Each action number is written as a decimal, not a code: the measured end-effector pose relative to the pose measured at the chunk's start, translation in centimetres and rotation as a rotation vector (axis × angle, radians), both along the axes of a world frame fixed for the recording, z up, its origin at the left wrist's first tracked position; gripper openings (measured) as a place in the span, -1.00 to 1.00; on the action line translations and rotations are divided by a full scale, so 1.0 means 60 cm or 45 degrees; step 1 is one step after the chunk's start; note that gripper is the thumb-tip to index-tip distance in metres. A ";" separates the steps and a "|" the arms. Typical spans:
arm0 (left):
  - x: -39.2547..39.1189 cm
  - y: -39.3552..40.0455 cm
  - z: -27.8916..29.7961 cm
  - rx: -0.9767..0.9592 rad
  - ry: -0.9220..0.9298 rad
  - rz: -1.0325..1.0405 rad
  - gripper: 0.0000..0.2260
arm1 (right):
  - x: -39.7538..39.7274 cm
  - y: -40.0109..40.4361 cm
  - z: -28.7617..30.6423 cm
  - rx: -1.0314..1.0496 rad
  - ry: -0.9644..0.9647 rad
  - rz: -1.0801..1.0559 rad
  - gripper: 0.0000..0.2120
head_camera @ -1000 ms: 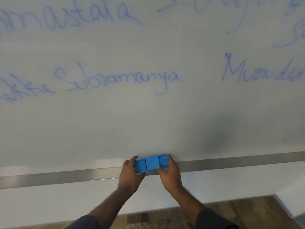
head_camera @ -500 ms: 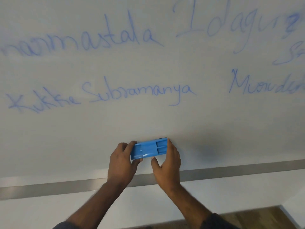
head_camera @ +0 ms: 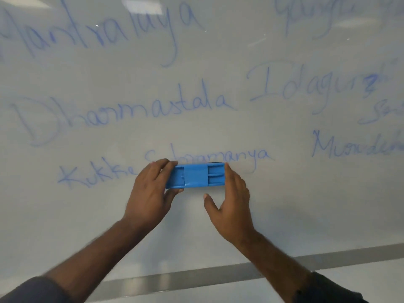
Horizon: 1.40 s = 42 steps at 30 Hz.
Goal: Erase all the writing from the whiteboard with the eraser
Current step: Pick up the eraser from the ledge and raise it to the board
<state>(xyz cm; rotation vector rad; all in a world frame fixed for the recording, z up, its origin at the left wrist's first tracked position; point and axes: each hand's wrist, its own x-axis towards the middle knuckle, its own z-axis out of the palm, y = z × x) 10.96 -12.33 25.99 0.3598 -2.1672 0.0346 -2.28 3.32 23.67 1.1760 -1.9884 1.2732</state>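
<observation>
A blue plastic eraser (head_camera: 195, 176) lies flat and level against the whiteboard (head_camera: 284, 204), covering the lower part of the word "Subramanya" (head_camera: 247, 157). My left hand (head_camera: 150, 193) grips its left end with fingers over the top and thumb beneath. My right hand (head_camera: 229, 202) holds its right end with the fingers, thumb spread below. Blue handwriting fills the board: "Kukke" (head_camera: 96, 173) left of the eraser, "Dharmastala" (head_camera: 122, 114) above, "Idagunji" (head_camera: 317, 88) upper right, more words at the top and right edge.
A grey metal rail (head_camera: 218, 274) runs along the board's bottom edge, below my forearms. Under it is a white wall strip (head_camera: 371, 276). Dark sleeves show at both lower corners.
Both hands have lifted the eraser from the bottom rail up the board to the "Subramanya" line. The view has tilted upward, showing more rows of writing.
</observation>
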 end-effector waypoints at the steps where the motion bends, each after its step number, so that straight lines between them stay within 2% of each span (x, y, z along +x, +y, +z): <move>1: 0.002 -0.005 0.020 -0.032 0.015 -0.009 -0.49 | -0.004 0.000 0.018 0.018 0.046 0.012 -0.25; 11: -0.010 -0.015 0.191 -0.202 0.179 0.019 -0.51 | -0.051 0.003 0.202 -0.039 0.486 -0.072 -0.30; 20: -0.027 -0.009 0.323 -0.299 0.256 0.080 -0.46 | -0.080 -0.013 0.369 0.069 0.981 -0.055 -0.40; 27: -0.023 0.008 0.386 -0.366 0.314 0.151 -0.49 | -0.084 -0.032 0.449 -0.023 1.117 0.015 -0.46; 35: 0.005 0.008 0.432 -0.446 0.370 0.197 -0.48 | -0.053 -0.049 0.504 -0.056 1.117 0.126 -0.42; 42: 0.052 -0.039 0.486 -0.541 0.450 0.185 -0.47 | 0.000 -0.092 0.563 -0.181 1.188 0.080 -0.45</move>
